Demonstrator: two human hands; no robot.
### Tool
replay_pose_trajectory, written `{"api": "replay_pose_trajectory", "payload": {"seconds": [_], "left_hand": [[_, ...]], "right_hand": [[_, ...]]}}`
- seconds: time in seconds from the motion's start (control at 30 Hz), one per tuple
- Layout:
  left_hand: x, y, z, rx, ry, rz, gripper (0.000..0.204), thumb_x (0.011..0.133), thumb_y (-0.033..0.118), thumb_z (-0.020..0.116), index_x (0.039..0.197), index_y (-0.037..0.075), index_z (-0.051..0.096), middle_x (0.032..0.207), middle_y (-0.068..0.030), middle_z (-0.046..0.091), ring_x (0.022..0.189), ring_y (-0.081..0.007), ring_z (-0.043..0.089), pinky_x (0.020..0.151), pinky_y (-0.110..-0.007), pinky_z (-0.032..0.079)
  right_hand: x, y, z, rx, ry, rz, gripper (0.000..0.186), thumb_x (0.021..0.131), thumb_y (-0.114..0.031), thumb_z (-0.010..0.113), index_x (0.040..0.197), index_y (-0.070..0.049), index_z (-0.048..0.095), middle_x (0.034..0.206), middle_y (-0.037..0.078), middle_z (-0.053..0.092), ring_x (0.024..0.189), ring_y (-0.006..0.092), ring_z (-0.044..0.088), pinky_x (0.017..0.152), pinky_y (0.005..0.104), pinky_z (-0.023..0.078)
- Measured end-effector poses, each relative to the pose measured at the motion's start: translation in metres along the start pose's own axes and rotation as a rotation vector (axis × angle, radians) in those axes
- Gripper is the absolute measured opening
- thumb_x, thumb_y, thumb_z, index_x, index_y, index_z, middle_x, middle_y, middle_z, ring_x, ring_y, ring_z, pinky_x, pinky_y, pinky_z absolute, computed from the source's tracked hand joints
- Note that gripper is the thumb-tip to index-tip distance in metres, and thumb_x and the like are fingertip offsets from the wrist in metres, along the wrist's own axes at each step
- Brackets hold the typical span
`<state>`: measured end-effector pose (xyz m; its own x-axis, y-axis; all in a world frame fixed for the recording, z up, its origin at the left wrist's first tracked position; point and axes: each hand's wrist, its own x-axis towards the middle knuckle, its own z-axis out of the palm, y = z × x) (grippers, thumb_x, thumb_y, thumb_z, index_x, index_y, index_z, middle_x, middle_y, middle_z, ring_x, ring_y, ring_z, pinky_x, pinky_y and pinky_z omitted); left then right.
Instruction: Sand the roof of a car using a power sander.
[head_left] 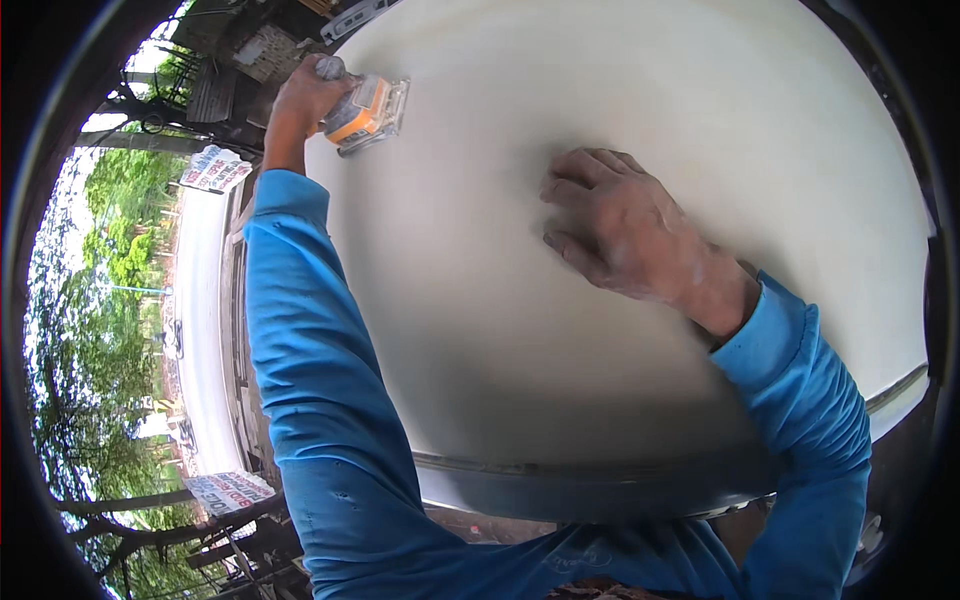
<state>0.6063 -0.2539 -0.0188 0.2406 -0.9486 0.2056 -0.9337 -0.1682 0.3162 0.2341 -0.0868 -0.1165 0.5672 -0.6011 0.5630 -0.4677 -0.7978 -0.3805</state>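
We grip a small orange and grey hand sander in our left hand, fingers curled tight around its top so that the pad lies flat on a broad off-white panel. The sander sits right at the panel's left edge, just beyond our knuckles; past that edge the surface drops away to a street, trees and printed signs far off to the side. Our right hand rests palm down near the middle of the panel, well apart from the sander, its fingers lying close together and slightly bent, fingertips pointing toward the sander's side and holding nothing. Between those fingertips and the tool the panel is bare and smooth, and the same bare surface runs on above and to the right of the right hand out to the curved far rim. Below our right wrist the panel ends in a darker grey lip with a thin bright trim line, close to our chest. Both blue sleeves reach up from the lower edge, the left arm stretched along the panel's left border.
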Motion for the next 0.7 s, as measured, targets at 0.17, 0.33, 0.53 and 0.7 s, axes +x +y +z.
{"api": "replay_pose_trajectory", "payload": {"seconds": [0.17, 0.33, 0.53, 0.7], "left_hand": [[0.020, -0.018, 0.003, 0.089, -0.014, 0.005, 0.078, 0.075, 0.035, 0.084, 0.141, 0.007, 0.052, 0.122, -0.0194, 0.068, 0.106, -0.0295, 0.069, 0.089, -0.040, 0.057], [0.001, -0.017, -0.006, 0.042, -0.040, -0.017, 0.082, 0.074, 0.040, 0.083, 0.141, 0.007, 0.050, 0.119, -0.0199, 0.068, 0.101, -0.0298, 0.070, 0.078, -0.042, 0.058], [-0.092, -0.004, -0.031, 0.071, -0.015, 0.042, 0.070, 0.078, 0.029, 0.082, 0.138, 0.009, 0.052, 0.109, -0.0158, 0.070, 0.094, -0.0261, 0.068, 0.071, -0.040, 0.057], [-0.229, 0.015, -0.048, -0.085, 0.026, 0.108, 0.064, 0.078, 0.024, 0.082, 0.133, 0.007, 0.053, 0.109, -0.0214, 0.071, 0.104, -0.0389, 0.068, 0.090, -0.043, 0.053]], "right_hand": [[-0.013, -0.013, 0.013, 0.014, 0.015, -0.007, 0.027, 0.078, -0.017, 0.075, 0.097, -0.001, 0.065, 0.105, 0.012, 0.060, 0.101, 0.0301, 0.060, 0.094, 0.0402, 0.048], [-0.001, 0.001, 0.004, -0.006, 0.009, -0.029, 0.025, 0.079, -0.018, 0.074, 0.095, -0.002, 0.064, 0.104, 0.012, 0.059, 0.101, 0.0313, 0.059, 0.094, 0.0406, 0.048], [0.013, 0.017, -0.012, -0.008, 0.009, -0.052, 0.022, 0.083, -0.018, 0.071, 0.095, -0.001, 0.063, 0.101, 0.013, 0.059, 0.100, 0.0321, 0.059, 0.095, 0.0409, 0.048], [0.008, 0.022, -0.007, -0.027, 0.006, -0.030, 0.022, 0.084, -0.018, 0.071, 0.095, -0.001, 0.063, 0.101, 0.014, 0.060, 0.098, 0.0325, 0.060, 0.095, 0.0418, 0.049]]}}
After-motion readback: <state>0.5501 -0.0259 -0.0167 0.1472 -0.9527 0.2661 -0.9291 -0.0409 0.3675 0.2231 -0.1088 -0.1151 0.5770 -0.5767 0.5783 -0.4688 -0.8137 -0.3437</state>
